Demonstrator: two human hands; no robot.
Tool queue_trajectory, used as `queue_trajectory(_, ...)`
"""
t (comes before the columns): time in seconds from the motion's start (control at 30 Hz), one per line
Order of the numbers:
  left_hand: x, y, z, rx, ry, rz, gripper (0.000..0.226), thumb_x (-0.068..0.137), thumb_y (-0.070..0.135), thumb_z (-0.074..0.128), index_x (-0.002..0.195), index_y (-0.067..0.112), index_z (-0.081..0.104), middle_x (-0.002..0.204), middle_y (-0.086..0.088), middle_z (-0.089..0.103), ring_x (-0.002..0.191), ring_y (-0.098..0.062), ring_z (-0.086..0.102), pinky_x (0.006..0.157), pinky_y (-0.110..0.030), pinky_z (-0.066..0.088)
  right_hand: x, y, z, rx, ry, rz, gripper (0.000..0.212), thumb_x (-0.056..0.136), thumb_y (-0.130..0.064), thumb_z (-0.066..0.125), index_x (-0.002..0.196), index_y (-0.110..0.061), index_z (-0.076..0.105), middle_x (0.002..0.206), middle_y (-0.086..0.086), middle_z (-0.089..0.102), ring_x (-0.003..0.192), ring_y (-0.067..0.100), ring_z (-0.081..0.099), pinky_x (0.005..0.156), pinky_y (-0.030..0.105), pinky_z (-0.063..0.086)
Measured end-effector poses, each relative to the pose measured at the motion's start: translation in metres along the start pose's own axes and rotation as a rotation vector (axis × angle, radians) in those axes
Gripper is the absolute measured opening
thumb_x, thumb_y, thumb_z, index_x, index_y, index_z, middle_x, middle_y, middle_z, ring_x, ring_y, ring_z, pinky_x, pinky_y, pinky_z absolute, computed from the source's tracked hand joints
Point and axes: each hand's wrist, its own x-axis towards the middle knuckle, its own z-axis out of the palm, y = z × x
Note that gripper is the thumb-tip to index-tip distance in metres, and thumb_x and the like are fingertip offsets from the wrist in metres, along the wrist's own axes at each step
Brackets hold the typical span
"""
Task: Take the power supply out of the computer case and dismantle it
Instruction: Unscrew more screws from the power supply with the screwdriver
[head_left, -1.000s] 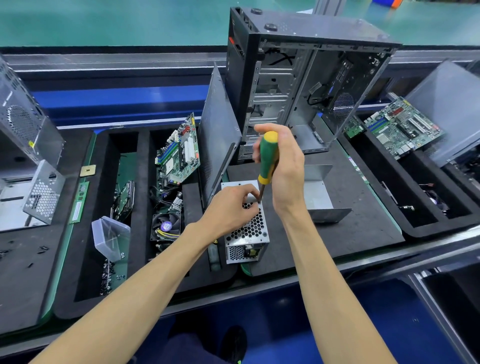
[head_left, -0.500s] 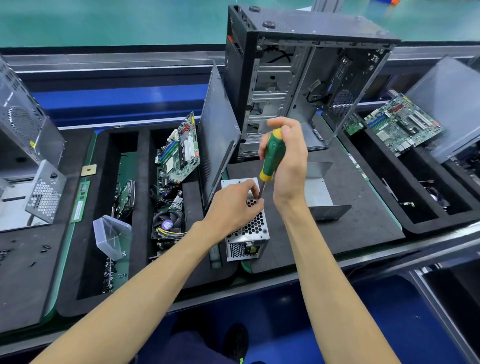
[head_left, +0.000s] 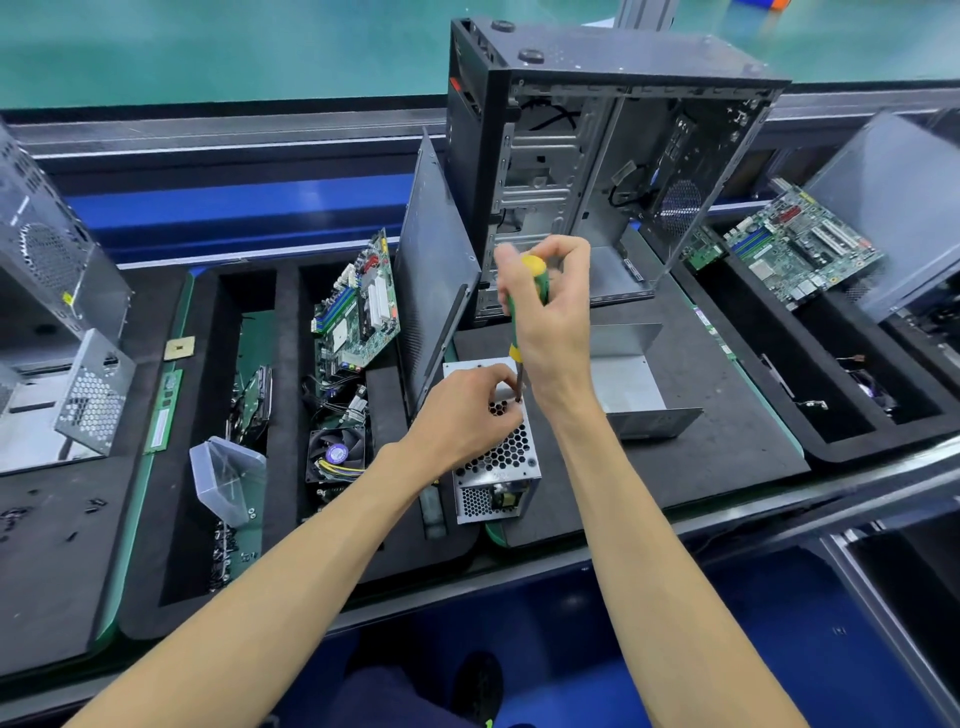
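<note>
Small silver perforated-metal power supply box stands on black foam mat at table centre, out of the case, honeycomb vents facing up and toward the camera. Left hand rests on its top, fingers curled and pinching down near the screwdriver tip, steadying the box. Right hand wraps fingers round green and yellow handled screwdriver, held about upright, tip down on the box's top face at its 1 o'clock corner. Bent silver sheet-metal cover lies at 3 o'clock, just beside the box. Open black computer tower case stands upright at 12 o'clock, side off. Grey side panel leans at 11 o'clock. Black foam compartment tray at 9 o'clock holds green motherboard, black cooling fan, clear plastic tub. Second green motherboard at 2 o'clock
</note>
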Motion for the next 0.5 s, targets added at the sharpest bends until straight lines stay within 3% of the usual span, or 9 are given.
queue_trajectory(0.07,0.000,-0.004,-0.002,-0.037,-0.020,0.000,0.022,0.086,0.022,0.060,0.106,0.028,0.068,0.065,0.012,0.056,0.066,-0.012,0.061,0.061,-0.030,0.047,-0.004,0.005,-0.002,-0.012,0.015,-0.011,0.023,0.093,-0.018,0.070,0.105,-0.012,0.051,0.092,0.004,0.056,0.078,0.009,0.054,0.074,0.024,0.046)
queue_trajectory(0.17,0.002,-0.008,-0.004,-0.065,-0.026,0.006,0.030,0.083,0.017,0.059,0.109,0.027,0.069,0.063,0.008,0.047,0.060,-0.007,0.051,0.067,-0.032,0.051,-0.005,0.009,-0.006,-0.041,0.043,-0.002,0.020,0.097,-0.028,0.062,0.110,-0.015,0.066,0.103,0.000,0.064,0.087,0.008,0.056,0.081,0.032,0.046)
queue_trajectory(0.27,0.003,-0.008,-0.004,-0.071,-0.045,0.003,0.025,0.084,0.021,0.059,0.105,0.028,0.068,0.065,0.009,0.055,0.061,-0.004,0.056,0.065,-0.030,0.049,-0.004,0.010,-0.010,0.027,0.029,-0.008,0.030,0.105,-0.028,0.043,0.114,-0.012,0.067,0.088,-0.002,0.069,0.081,0.015,0.061,0.079,0.030,0.049)
queue_trajectory(0.37,0.003,-0.006,-0.004,-0.060,-0.073,0.011,0.018,0.087,0.022,0.061,0.103,0.026,0.069,0.079,-0.001,0.071,0.073,-0.017,0.068,0.069,-0.034,0.054,-0.002,0.009,-0.013,0.090,0.041,0.006,0.029,0.107,-0.029,0.032,0.109,-0.013,0.056,0.065,0.004,0.056,0.063,0.019,0.051,0.063,0.028,0.043)
queue_trajectory(0.5,0.004,-0.003,-0.005,-0.035,-0.036,0.024,0.010,0.089,0.021,0.062,0.095,0.024,0.069,0.055,0.005,0.056,0.050,-0.011,0.049,0.058,-0.031,0.046,-0.006,0.007,-0.011,0.091,-0.002,-0.001,0.023,0.100,-0.037,0.051,0.102,-0.015,0.044,0.067,0.002,0.053,0.062,0.016,0.047,0.062,0.028,0.041)
